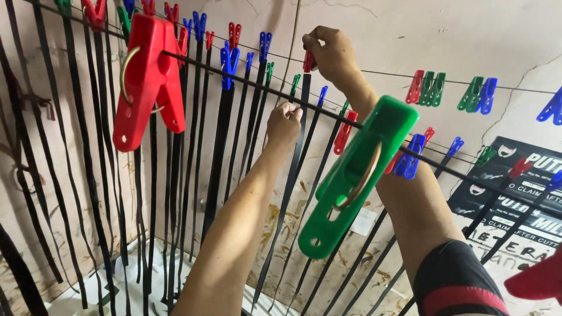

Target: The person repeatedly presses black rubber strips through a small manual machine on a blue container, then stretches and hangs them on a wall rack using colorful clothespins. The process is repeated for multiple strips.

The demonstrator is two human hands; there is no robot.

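**Two hands at a hanging black strip**

The right hand (332, 55) pinches a small red peg (308, 61) on the far line (386, 74), at the top of a black strip (291, 175). The left hand (284, 123), fingers curled shut, grips that strip lower down. Many black strips (175, 193) hang left. Near the camera, a big green peg (351, 175) and a big red peg (149, 76) sit on the near line (263, 89).

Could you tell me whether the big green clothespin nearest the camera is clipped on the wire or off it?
On: the green clothespin grips the wire.
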